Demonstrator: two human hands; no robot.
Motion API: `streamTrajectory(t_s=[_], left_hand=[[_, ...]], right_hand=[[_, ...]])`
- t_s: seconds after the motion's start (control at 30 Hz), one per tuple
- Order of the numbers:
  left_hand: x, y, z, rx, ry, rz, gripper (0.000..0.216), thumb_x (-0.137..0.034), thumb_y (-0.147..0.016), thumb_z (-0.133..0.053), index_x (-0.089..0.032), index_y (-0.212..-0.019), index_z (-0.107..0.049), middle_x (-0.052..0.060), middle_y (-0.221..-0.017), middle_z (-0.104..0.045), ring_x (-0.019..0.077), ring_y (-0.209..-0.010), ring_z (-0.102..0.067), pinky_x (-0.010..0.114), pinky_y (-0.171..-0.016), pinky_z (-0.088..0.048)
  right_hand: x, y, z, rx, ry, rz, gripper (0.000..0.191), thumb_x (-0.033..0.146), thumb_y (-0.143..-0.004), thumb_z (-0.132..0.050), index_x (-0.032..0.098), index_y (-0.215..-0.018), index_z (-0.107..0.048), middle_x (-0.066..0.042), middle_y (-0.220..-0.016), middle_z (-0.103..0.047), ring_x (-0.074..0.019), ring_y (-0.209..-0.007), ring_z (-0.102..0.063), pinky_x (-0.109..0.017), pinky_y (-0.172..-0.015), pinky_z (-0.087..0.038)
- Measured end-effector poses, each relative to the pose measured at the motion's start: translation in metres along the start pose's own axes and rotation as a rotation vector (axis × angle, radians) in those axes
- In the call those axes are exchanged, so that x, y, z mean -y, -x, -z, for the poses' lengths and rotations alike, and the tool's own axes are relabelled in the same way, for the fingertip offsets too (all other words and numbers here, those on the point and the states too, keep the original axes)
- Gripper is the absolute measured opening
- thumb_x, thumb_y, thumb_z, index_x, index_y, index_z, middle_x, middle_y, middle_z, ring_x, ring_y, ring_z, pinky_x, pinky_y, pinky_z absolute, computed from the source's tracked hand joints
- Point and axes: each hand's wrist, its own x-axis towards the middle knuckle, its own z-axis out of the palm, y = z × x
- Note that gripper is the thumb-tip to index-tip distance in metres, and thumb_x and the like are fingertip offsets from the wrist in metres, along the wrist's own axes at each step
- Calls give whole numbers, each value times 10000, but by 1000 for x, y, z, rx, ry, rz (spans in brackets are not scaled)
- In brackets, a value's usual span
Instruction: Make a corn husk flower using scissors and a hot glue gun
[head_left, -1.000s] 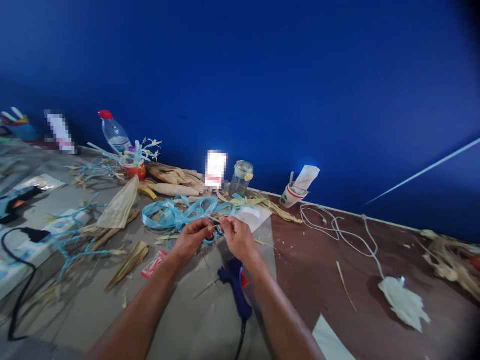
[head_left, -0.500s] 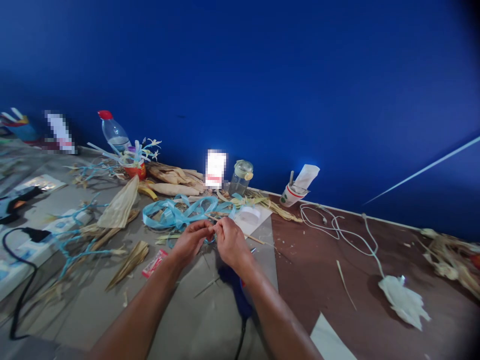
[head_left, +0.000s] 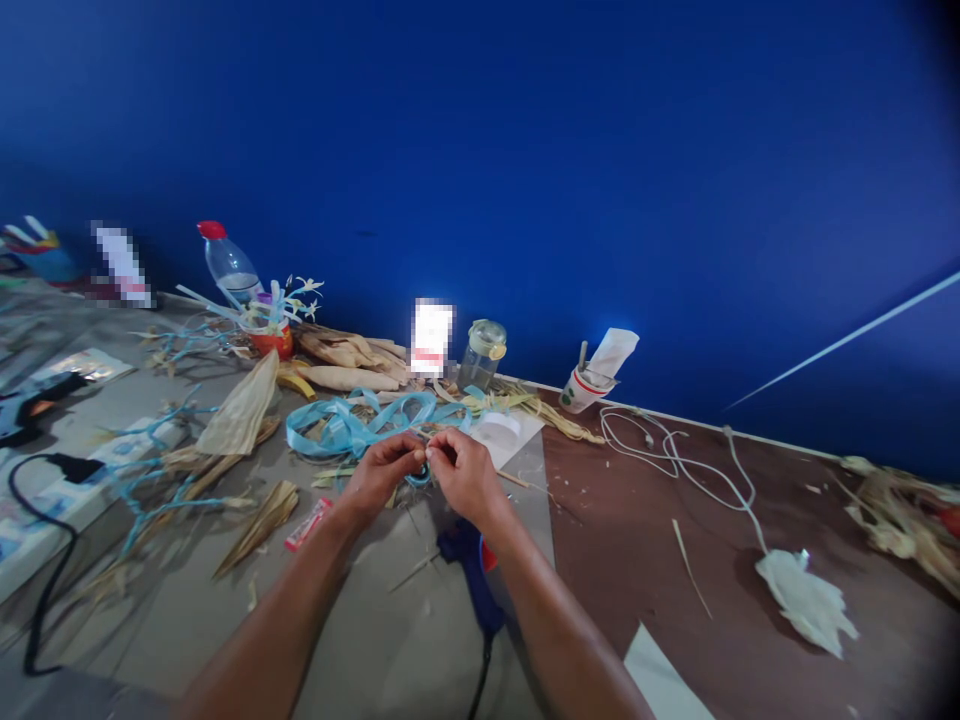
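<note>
My left hand (head_left: 381,474) and my right hand (head_left: 466,475) meet fingertip to fingertip above the grey table, both pinched on a small pale piece that I cannot make out. Just behind them lies a tangle of light blue ribbon (head_left: 352,425). A blue glue gun (head_left: 472,570) lies on the table under my right wrist, its cord running toward me.
Dried corn husks (head_left: 240,415), a red packet (head_left: 306,524), a plastic bottle (head_left: 227,262), a glass jar (head_left: 482,355), a paper cup (head_left: 581,390), a white cable (head_left: 675,450) and a white husk flower (head_left: 806,600) lie around. A black cord (head_left: 45,560) runs at left.
My hands have closed in on each other; the right hand shifted slightly left and the fingertips now touch. The rest is unmoved.
</note>
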Motion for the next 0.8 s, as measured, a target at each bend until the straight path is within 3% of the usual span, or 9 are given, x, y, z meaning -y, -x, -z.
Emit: streamTrajectory(t_s=[0.23,0.47,0.57,0.63,0.8], left_hand=[[-7,1,-3,-27,-105,-37,253,-389,-749,-693,-159,-656,-647,20,-696,-581,144,-687,-516,271,-667,-418],[-4,-4,1,-282,-205,-51,305,-427,-822,-575,-167,-967,-643,-20,-554,-566,177,-688,-605,319,-739,-467],[-3,-7,0,-330,-279,-113,318,-364,-759,-639,-184,-1019,-610,28,-790,-659,180,-750,-641,314,-731,-479],[-3,-9,0,-367,-412,-138,297,-329,-738,-650,-186,-997,-623,59,-918,-668,191,-804,-647,303,-722,-475],[-15,-8,9,-327,-733,-99,175,-308,-772,-576,-178,-861,-650,38,-767,-668,180,-697,-616,286,-670,-444]], right_hand=[[6,-5,7,54,-25,-26,125,187,-788,-531,173,-686,-602,6,-661,-613,-121,-620,-538,-218,-600,-406],[0,-6,8,41,-24,-40,144,224,-792,-521,178,-668,-577,18,-624,-569,-120,-613,-511,-213,-592,-387],[2,-6,11,52,-24,-27,139,224,-788,-524,178,-667,-574,18,-626,-567,-123,-619,-513,-221,-610,-387],[5,-6,14,57,-32,-23,139,228,-791,-522,177,-672,-575,16,-628,-569,-125,-621,-517,-225,-619,-387],[9,-5,20,43,-67,-5,145,233,-795,-522,175,-676,-579,10,-640,-582,-128,-625,-532,-229,-627,-396]])
